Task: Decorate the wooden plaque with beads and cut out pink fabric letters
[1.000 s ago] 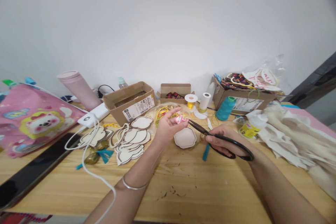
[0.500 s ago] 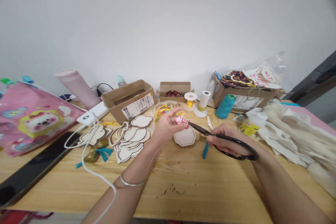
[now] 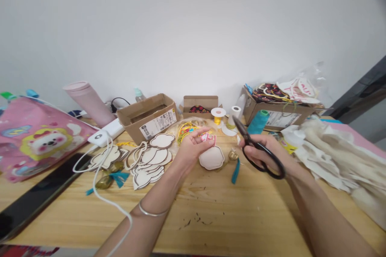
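Between the fingertips of my left hand (image 3: 193, 144) is a small pink-and-white cutout piece (image 3: 208, 138) with lettering-like shapes on it. My right hand (image 3: 268, 153) grips black-handled scissors (image 3: 265, 160), their blades pointing up and to the left, apart from the cutout. Just below my left fingers lies a pale scalloped plaque (image 3: 212, 158) on the table. A teal tassel (image 3: 236, 170) with a gold-coloured bead (image 3: 233, 155) rests between the plaque and my right hand.
Wooden cloud-shaped blanks (image 3: 153, 160) are piled left of my left arm. A white cable (image 3: 102, 196) crosses that arm. Behind stand an open cardboard box (image 3: 150, 118), a yellow thread spool (image 3: 217, 116) and a teal thread cone (image 3: 258, 122). Cream fabric (image 3: 334, 156) lies at the right.
The scissors have drawn away from the pink-and-white cutout, and their blades have swung upward. My left hand stays in nearly the same place with the cutout.
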### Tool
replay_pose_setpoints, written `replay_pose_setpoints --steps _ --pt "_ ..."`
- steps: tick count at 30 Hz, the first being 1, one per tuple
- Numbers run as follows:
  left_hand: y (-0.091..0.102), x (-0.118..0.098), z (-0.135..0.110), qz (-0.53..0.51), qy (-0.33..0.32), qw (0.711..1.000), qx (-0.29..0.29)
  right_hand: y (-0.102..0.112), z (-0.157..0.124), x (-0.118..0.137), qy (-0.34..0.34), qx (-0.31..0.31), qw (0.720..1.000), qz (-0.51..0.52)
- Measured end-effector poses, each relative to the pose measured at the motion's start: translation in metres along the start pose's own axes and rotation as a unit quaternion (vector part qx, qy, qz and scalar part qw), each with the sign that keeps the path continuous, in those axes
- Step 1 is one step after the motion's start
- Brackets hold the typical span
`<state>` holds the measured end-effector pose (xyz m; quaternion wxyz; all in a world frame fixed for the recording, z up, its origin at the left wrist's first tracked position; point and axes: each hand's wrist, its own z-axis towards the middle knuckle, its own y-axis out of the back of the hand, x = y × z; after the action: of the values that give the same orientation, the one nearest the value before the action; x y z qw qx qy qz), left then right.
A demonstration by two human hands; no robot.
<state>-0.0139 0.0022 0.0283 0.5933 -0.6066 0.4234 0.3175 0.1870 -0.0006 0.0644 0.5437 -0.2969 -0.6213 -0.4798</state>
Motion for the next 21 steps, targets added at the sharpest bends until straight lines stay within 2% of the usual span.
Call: replay_pose_setpoints --steps 2,3,5,7,12,15,18,21 --pt "-0.003 0.003 -0.001 -0.012 0.012 1.0 -0.001 -0.015 0.002 0.001 0.075 -0.111 0.991 -0.005" --pt "-0.005 0.005 -0.002 -0.013 0.017 1.0 -0.003 -0.021 0.003 -0.001 0.119 -0.144 0.982 -0.025" --pt "-0.009 0.009 -0.004 -0.003 0.026 1.0 -0.001 -0.031 0.004 -0.006 0.194 -0.166 0.964 -0.078" --pt "-0.012 0.012 -0.005 0.011 0.029 0.999 0.008 -0.035 0.004 -0.014 0.236 -0.161 0.95 -0.127" --pt "-0.018 0.013 -0.008 -0.007 0.026 0.997 0.066 -0.032 0.007 -0.025 0.239 -0.162 0.936 -0.203" --pt "-0.019 0.014 -0.008 -0.016 0.03 0.996 0.079 -0.032 0.01 -0.028 0.246 -0.179 0.929 -0.212" --pt "-0.019 0.015 -0.008 -0.016 0.032 0.997 0.072 -0.032 0.015 -0.033 0.235 -0.176 0.942 -0.162" --pt "-0.018 0.016 -0.008 -0.019 0.029 0.998 0.047 -0.021 0.019 -0.044 0.196 -0.157 0.964 -0.091"
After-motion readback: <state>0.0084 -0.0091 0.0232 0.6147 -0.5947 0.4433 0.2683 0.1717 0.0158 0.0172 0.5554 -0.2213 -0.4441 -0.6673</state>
